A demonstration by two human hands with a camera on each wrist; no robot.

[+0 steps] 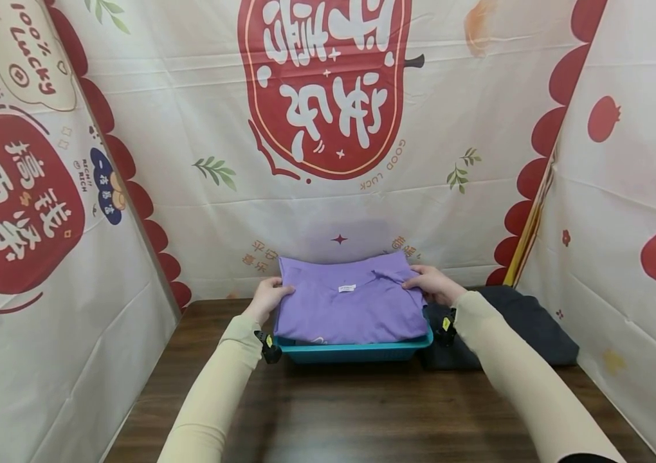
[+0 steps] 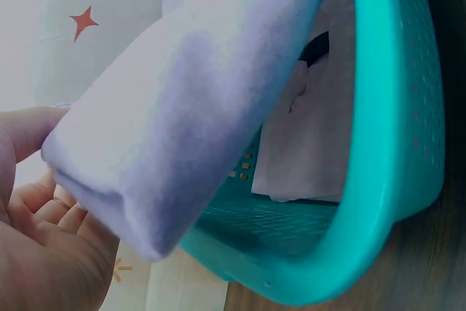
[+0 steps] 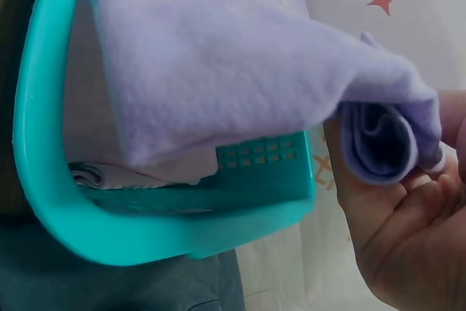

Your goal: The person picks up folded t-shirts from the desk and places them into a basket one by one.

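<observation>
A folded purple T-shirt [image 1: 351, 305] with a white neck label spans the top of a teal plastic basket [image 1: 354, 352]. My left hand [image 1: 269, 297] pinches the shirt's left edge, thumb above and fingers beneath. On the opposite side my right hand [image 1: 433, 283] grips the right edge, where the cloth bunches into a roll [image 3: 378, 140] in the right wrist view. Both wrist views show the shirt's sides raised over the basket. Below it, inside the basket, lies another folded garment [image 2: 306, 143], pale in that view. The shirt hides most of that garment.
Dark folded cloth [image 1: 527, 328] lies on the table right of the basket, close against it. The brown wooden table [image 1: 357, 411] extends in front. A printed white curtain [image 1: 200, 225] hangs right behind the basket, with more curtain at both sides.
</observation>
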